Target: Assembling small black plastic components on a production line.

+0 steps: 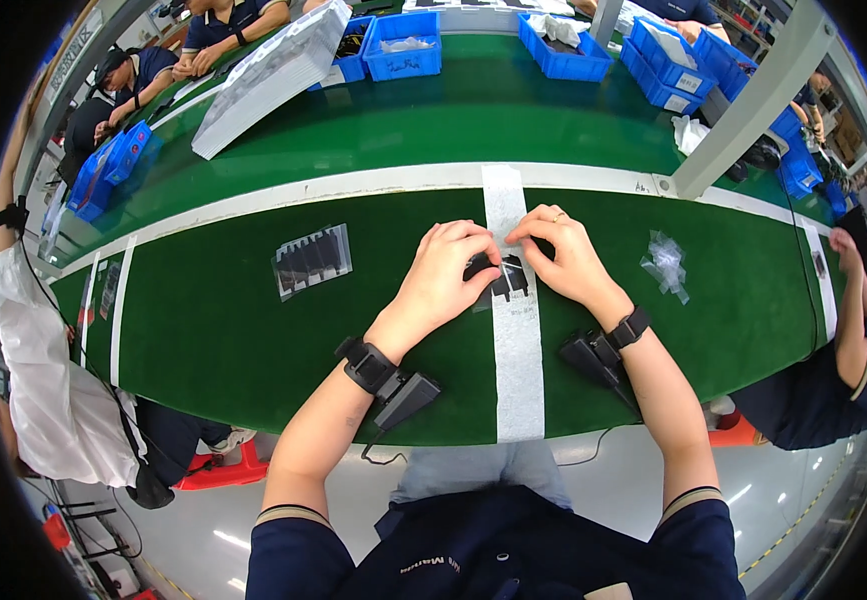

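Observation:
My left hand (pixel 440 268) is closed, thumb and index finger pinched at the edge of a small flat black piece (pixel 515 280). This black piece has notched edges and a pale line across it, and it lies over a white strip (pixel 519 380) on the green work surface. At its far side, my right hand (pixel 561 258) has thumb and index curled together; what those fingertips hold is too small to make out. To the left lies a clear sheet with several black pieces (pixel 313 262). Right of my hands sits a small heap of crumpled clear film (pixel 665 267).
A white rail (pixel 353 184) edges the green belt behind. Blue bins (pixel 403 52) and a tilted white foam tray stack (pixel 271 75) stand beyond it. A grey post (pixel 753 105) rises at right. Co-workers sit on both sides and across. Black wrist devices (pixel 368 366) are strapped to my arms.

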### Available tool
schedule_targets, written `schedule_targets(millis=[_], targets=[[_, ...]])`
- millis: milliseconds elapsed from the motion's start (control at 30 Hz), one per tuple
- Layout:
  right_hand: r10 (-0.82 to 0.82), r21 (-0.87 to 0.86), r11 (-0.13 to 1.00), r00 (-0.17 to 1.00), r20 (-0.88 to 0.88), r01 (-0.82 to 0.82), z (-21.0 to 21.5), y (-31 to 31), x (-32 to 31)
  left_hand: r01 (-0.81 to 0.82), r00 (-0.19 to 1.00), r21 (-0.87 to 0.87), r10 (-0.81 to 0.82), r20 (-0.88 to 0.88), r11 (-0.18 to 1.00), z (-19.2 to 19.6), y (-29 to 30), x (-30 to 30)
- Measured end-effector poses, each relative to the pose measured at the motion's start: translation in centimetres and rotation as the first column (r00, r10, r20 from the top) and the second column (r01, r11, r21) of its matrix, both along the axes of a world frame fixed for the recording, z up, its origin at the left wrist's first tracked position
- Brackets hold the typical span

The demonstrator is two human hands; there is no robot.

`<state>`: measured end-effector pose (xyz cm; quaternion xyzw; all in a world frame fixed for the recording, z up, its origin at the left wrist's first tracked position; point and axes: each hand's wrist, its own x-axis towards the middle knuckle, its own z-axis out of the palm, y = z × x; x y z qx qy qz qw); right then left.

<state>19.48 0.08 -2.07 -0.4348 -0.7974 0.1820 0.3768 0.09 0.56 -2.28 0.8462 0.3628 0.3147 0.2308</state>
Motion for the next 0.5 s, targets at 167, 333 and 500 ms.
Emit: schedule_targets(millis=[167, 333, 500], targets=[[0.018, 0.028, 0.999, 0.997, -0.069, -0.016, 0.26, -0.10, 0.07, -0.013, 1.000, 0.010, 0.013, 0.000, 1.000, -0.38, -0.01, 0.23], [0.030, 0.033, 0.999, 0.998, -0.059, -0.028, 0.31, 0.04, -0.02, -0.005, 0.999, 0.012, 0.006, -0.037, 1.000, 0.19, 0.00, -0.09], [-0.017, -0.009, 1.000, 1.000, -0.022, 0.016, 0.01, -0.19, 0.08, 0.007, 1.000, 0.034, -0.006, -0.021, 0.999, -0.55, -0.15, 0.07]])
